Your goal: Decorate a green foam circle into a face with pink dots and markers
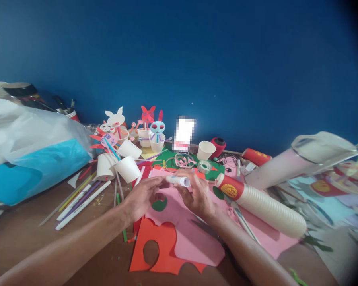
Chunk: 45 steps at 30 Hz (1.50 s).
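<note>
The head view shows the right hand (198, 194) with fingers curled around a white tube (176, 180), likely a glue stick, above a pink paper sheet (193, 238); the left hand (141, 196) bunches its fingertips at the tube's far end, though whether they grip it I cannot tell. The pink sheet and the orange paper sheet (165, 246) under it have shapes cut out. Beyond, a light-blue rabbit figure (157, 128) and a red-eared figure (147, 114) stand in cups, seemingly finished; the tipped paper cup (127, 169) and cup stack (271, 210) look undecorated.
</note>
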{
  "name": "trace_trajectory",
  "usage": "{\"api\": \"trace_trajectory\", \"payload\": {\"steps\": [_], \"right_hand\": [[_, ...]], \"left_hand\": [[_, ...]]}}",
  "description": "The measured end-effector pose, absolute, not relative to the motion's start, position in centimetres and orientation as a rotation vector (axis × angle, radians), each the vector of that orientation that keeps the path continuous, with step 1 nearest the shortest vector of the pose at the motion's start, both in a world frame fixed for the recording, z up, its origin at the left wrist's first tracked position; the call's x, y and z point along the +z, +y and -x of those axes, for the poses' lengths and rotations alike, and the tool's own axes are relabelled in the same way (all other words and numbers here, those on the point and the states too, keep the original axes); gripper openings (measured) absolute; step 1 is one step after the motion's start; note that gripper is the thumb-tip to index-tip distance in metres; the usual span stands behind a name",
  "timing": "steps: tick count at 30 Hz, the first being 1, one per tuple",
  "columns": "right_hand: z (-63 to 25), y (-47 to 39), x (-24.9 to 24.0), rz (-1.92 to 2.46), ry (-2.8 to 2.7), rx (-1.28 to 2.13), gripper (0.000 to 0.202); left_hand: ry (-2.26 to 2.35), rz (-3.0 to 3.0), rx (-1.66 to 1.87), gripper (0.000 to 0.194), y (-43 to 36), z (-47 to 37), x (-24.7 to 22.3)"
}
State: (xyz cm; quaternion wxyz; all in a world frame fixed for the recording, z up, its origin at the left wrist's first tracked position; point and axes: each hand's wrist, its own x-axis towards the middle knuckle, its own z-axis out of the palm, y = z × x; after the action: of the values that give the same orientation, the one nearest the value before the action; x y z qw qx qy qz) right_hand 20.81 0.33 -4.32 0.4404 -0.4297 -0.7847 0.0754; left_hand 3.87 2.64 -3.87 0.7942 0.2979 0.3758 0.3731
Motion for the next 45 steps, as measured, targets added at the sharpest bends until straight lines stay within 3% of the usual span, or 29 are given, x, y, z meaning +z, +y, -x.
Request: {"api": "trace_trajectory", "payload": {"steps": [34, 45], "right_hand": [[-21.4, 0.6, -5.0, 1.029, -2.090, -0.107, 0.025], [-21.2, 0.7, -4.7, 1.096, -1.976, 0.147, 0.017]], "left_hand": [[0.787, -0.771, 0.701, 0.034, 3.3, -3.6, -4.9], [0.877, -0.991, 0.692, 0.032, 3.1, -3.8, -5.6]]}}
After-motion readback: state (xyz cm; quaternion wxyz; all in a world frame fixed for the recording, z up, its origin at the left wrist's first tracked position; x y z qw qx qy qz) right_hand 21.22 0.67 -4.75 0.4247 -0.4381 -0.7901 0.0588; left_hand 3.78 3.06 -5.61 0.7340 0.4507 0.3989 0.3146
